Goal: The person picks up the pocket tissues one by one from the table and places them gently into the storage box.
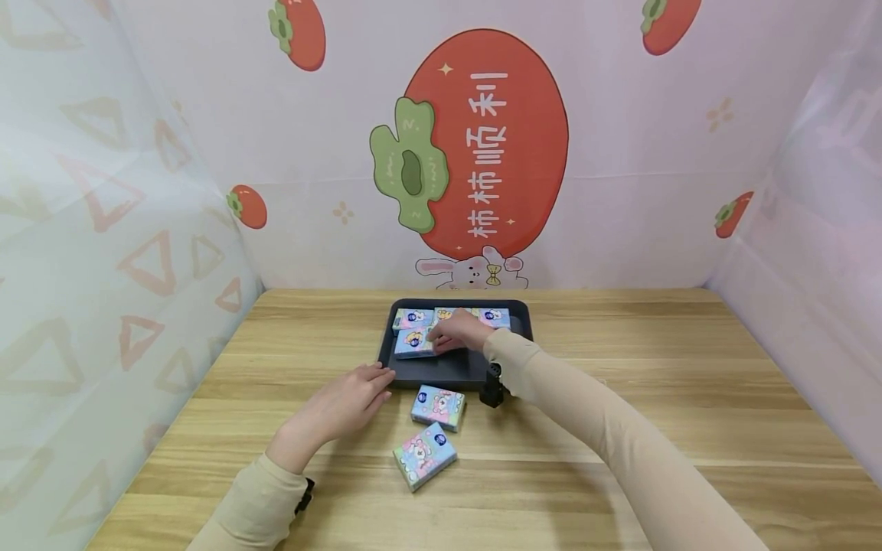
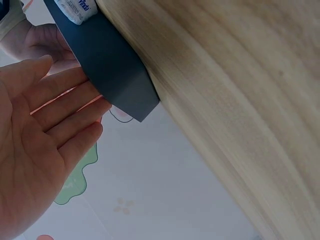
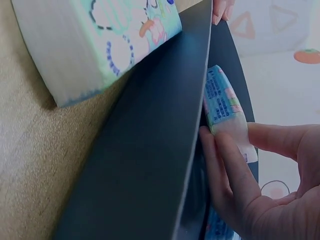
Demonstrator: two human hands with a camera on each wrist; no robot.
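Observation:
A dark tray (image 1: 430,382) lies on the table, with several small pastel tissue packs in it. In its back row, a pack (image 1: 409,318) sits at the left and another (image 1: 493,317) at the right, with one partly hidden between them. My right hand (image 1: 462,330) pinches a tissue pack (image 1: 412,343) at the front left inside the tray. The right wrist view shows thumb and fingers on either side of that pack (image 3: 222,97). My left hand (image 1: 350,403) rests straight fingers against the tray's front left corner; in the left wrist view its fingertips touch the tray wall (image 2: 112,65).
Two more tissue packs lie on the wooden table (image 1: 661,428) in front of the tray: one (image 1: 439,405) close to the rim, the other (image 1: 424,456) nearer me and turned askew. Behind the table hangs a printed cloth (image 1: 620,214).

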